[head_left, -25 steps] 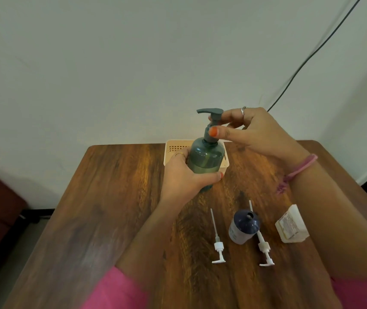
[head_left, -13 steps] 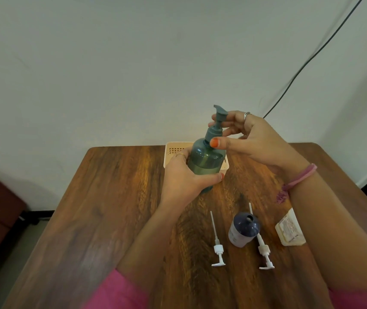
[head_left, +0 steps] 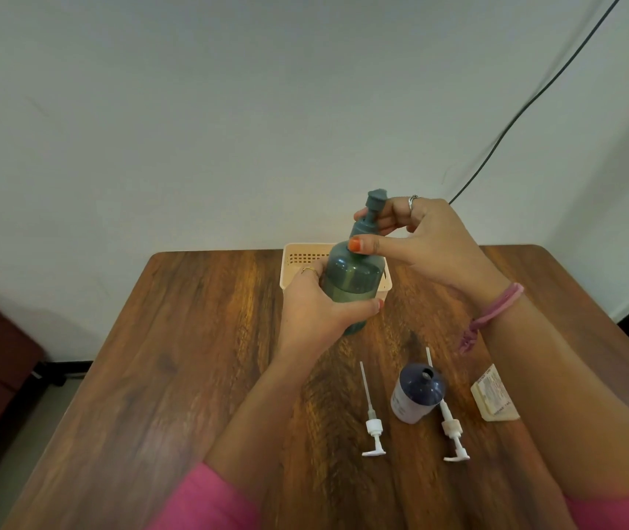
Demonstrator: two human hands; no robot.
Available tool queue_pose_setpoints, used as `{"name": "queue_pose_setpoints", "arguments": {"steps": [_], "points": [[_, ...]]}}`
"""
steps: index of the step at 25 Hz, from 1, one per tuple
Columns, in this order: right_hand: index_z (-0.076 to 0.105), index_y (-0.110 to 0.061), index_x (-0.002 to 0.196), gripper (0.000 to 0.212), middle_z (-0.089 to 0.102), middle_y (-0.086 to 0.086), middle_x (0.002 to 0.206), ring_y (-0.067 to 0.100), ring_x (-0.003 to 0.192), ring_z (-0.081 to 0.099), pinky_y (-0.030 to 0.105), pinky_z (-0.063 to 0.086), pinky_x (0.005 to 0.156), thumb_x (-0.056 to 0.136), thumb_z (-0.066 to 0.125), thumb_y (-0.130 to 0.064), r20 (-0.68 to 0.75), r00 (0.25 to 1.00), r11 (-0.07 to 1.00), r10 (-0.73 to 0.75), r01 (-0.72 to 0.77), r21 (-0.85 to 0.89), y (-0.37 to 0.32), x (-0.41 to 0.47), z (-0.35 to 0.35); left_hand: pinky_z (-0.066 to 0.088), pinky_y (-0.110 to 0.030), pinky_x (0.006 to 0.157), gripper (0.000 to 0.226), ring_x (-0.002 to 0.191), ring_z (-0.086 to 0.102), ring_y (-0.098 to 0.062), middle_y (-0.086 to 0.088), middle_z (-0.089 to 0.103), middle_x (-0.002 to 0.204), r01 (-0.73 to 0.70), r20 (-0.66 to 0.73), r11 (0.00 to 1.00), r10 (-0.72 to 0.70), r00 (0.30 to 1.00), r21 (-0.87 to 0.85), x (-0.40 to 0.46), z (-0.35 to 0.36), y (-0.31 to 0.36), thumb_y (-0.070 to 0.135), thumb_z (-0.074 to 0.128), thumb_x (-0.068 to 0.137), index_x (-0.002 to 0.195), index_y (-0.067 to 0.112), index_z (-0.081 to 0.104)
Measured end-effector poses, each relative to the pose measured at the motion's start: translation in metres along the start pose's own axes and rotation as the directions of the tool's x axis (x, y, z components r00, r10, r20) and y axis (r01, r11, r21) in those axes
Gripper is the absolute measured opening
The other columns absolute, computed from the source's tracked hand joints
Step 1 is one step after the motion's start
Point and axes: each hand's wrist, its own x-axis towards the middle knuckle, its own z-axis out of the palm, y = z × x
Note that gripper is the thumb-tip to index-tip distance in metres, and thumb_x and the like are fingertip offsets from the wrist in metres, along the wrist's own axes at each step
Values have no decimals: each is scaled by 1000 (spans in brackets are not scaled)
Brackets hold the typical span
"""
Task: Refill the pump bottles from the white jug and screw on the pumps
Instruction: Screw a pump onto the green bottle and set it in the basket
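The table (head_left: 190,338) stands against the wall (head_left: 228,109); a basket (head_left: 295,258) sits at its far edge, centred. The pump bottle (head_left: 351,279) stands upright directly before the basket, partly covering it; the left hand (head_left: 314,315) wraps its body from the left, the right hand (head_left: 425,242) is at its pump collar from the right. Nearer the viewer lie two loose pumps (tubes pointing away): the left pump (head_left: 372,418) apart, the right pump (head_left: 448,422) just beside an open bottle (head_left: 416,394) standing between them. A small packet (head_left: 494,397) lies to the right, partly behind the right forearm; a cable (head_left: 534,101) runs up the wall at the right.
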Motion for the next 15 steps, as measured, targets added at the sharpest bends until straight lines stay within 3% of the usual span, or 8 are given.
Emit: {"name": "queue_pose_setpoints", "arguments": {"steps": [4, 7, 10, 13, 15], "points": [[67, -15, 117, 39, 72, -4, 106, 0, 98, 64, -2, 39, 75, 79, 75, -17, 114, 993, 997, -21, 12, 77, -5, -1, -10, 53, -19, 82, 64, 103, 58, -7, 25, 55, 99, -8, 9, 1000, 8, 1000, -9, 0, 0, 3, 26, 90, 64, 110, 36, 47], [61, -11, 124, 41, 69, 0, 115, 7, 109, 63, 20, 49, 92, 84, 68, -7, 243, 970, 988, -19, -19, 154, -6, 1, -18, 51, -16, 80, 65, 96, 57, -2, 28, 54, 98, -23, 21, 1000, 23, 1000, -1, -2, -1, 5, 27, 91, 63, 110, 37, 46], [53, -5, 130, 43, 65, 4, 122, 10, 114, 61, 24, 50, 95, 88, 59, 2, 344, 938, 984, -33, -30, 177, -9, 3, -26, 53, -21, 83, 65, 101, 58, -4, 23, 59, 103, -23, 29, 1000, 23, 999, -9, -2, -2, 5, 27, 91, 63, 111, 37, 49], [52, -7, 131, 46, 63, 4, 124, 13, 113, 62, 25, 51, 93, 86, 62, -5, 332, 943, 981, -23, -43, 189, -11, 2, -26, 54, -23, 86, 65, 103, 59, -5, 20, 61, 105, -24, 29, 999, 25, 999, -30, -3, -2, 8, 26, 91, 63, 113, 35, 50], [56, -15, 126, 53, 64, 0, 119, 15, 106, 64, 34, 54, 89, 76, 72, -22, 227, 974, 983, 6, -47, 175, -9, 0, -17, 51, -15, 80, 64, 94, 58, 1, 27, 56, 97, -39, 24, 999, 40, 999, -20, -3, -2, 11, 25, 90, 64, 110, 36, 48]]}}
